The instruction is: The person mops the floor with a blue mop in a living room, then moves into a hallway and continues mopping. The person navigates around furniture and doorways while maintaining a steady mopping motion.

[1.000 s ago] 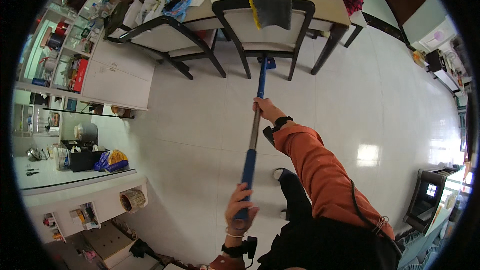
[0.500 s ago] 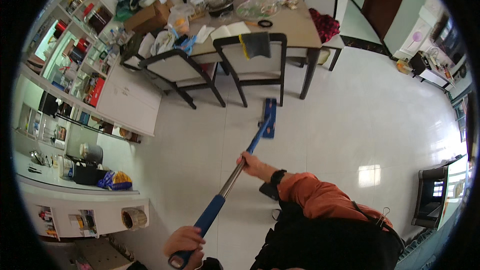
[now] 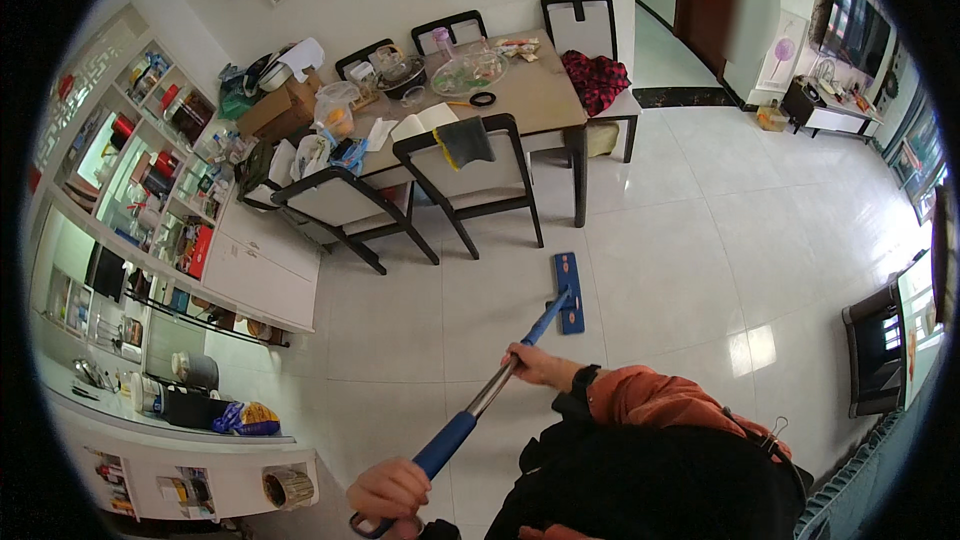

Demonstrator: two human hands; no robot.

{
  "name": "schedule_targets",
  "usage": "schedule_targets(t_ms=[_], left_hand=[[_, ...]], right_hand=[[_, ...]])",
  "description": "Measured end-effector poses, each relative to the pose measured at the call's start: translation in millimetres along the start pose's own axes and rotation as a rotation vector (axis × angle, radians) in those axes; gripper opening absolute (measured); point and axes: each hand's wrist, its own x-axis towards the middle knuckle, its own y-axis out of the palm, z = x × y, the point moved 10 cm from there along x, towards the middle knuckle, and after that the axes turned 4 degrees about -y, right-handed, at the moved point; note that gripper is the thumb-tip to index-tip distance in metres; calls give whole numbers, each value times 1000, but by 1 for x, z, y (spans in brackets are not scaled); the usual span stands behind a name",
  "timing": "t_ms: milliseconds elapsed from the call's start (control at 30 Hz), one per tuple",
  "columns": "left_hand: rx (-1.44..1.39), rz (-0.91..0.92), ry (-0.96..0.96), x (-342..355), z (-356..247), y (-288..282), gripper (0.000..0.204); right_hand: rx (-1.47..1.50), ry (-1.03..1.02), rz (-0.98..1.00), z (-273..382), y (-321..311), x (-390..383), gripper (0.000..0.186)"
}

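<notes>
A flat mop (image 3: 486,396) with a blue grip and a metal pole slants across the lower middle of the view. Its flat blue head (image 3: 569,312) lies on the pale tiled floor, in front of the dining chairs. My left hand (image 3: 390,492) is closed round the blue grip near the pole's end. Further up, my right hand (image 3: 535,364) wraps the pole just below its blue lower section; a dark watch and an orange sleeve show behind it.
A cluttered dining table (image 3: 535,90) stands ahead, with chairs around it; a grey cloth (image 3: 465,143) hangs over the nearest chair (image 3: 470,180). White shelving and a cabinet (image 3: 258,270) line the left. A dark-framed glass-topped stand (image 3: 875,355) is at the right, a low TV cabinet (image 3: 835,112) farther back.
The view has tilted up and shifted, showing more of the wall and far room. The mop head appears lower and slightly further right. Both hands keep hold of the mop.
</notes>
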Motion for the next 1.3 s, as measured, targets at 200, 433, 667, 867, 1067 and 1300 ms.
schedule_targets(t_ms=[200, 433, 667, 867, 1067, 1300], left_hand=[[360, 32, -122, 32, 114, 20, 20], [399, 336, -359, 132, 304, 26, 21], [593, 302, -485, 170, 485, -10, 28], [585, 341, -441, 189, 523, 3, 33], [622, 181, -343, 199, 447, 13, 29], [518, 216, -204, 170, 310, 61, 25]], right_hand=[[-148, -37, 43, 131, 3, 77, 14], [-115, -259, 110, 332, 33, 196, 17], [-20, -324, 20, 430, 64, 241, 29], [-34, -329, 96, 442, 71, 242, 19], [-251, -274, 34, 418, 75, 202, 16], [-272, -218, 112, 306, 72, 84, 15]])
